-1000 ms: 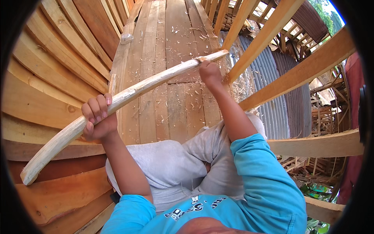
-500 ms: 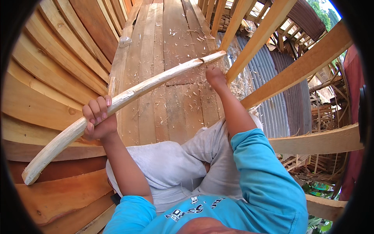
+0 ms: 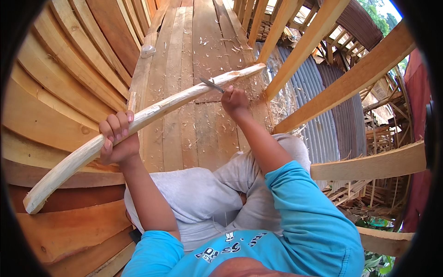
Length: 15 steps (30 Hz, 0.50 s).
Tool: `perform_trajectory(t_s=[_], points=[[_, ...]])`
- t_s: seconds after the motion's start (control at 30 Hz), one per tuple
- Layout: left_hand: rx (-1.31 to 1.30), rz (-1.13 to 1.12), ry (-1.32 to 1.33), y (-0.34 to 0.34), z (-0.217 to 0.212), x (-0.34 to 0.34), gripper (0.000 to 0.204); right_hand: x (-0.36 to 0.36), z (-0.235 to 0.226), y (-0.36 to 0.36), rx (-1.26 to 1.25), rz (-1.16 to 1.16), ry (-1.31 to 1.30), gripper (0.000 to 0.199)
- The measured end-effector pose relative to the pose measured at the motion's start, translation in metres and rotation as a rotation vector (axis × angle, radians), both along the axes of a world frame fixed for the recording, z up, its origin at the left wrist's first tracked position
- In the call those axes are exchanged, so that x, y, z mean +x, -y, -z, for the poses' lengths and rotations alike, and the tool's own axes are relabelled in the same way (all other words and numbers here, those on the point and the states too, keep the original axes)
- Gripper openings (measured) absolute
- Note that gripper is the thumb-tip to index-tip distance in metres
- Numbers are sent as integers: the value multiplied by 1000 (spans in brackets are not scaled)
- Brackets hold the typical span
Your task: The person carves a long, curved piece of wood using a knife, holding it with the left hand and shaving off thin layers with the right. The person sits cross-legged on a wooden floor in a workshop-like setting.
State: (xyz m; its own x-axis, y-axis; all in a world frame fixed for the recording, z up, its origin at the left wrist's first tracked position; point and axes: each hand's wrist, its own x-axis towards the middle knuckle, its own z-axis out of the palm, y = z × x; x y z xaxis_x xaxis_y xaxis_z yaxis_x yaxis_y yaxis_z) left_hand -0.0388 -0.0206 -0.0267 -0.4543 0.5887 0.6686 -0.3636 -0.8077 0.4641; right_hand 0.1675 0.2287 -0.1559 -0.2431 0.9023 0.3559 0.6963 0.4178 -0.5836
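Note:
A long, pale, peeled wooden pole [image 3: 175,99] slants from the lower left to the upper right across my lap. My left hand [image 3: 118,137] grips it around its lower part. My right hand [image 3: 234,99] is closed on the handle of a knife [image 3: 212,85], whose thin blade rests against the pole's upper half. My legs in grey trousers lie below the pole.
A plank floor [image 3: 198,41] strewn with wood shavings runs ahead. Curved hull planks [image 3: 60,92] rise on the left. Slanted timber frames [image 3: 360,69] and corrugated metal sheet [image 3: 318,106] stand on the right. A small grey block [image 3: 147,51] sits on a floor plank.
My right hand with the knife has pulled back along the pole toward me, away from its far tip. My left hand keeps its grip.

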Motion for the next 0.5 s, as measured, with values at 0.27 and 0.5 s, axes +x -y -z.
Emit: perform_trajectory(t_s=[0.27, 0.5], points=[[18, -20, 13, 3, 8, -6, 25, -24, -42, 53, -244, -110, -43, 56], [36, -16, 7, -5, 4, 0, 24, 36, -14, -43, -392, 273, -32, 58]])
